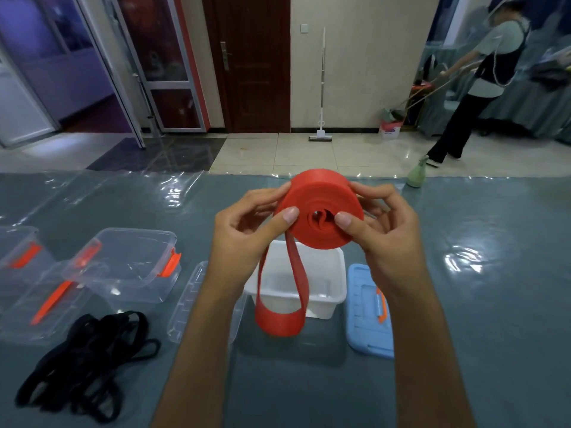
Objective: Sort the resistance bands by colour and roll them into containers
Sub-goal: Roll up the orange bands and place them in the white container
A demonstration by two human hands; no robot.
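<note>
Head view, L to R: black bands point(89, 362) lie loose on table; left hand point(247, 239) and right hand point(386, 230) pinch red band point(321, 211) coil above white tub point(327, 273). Step: rolling, tail hangs. Next, prob.: wind in tail w/o slack.

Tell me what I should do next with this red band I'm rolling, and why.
Probably keep winding: the red band, pinched between your left hand and right hand, has a loose loop hanging in front of the white container; roll that in before dropping it.
</note>
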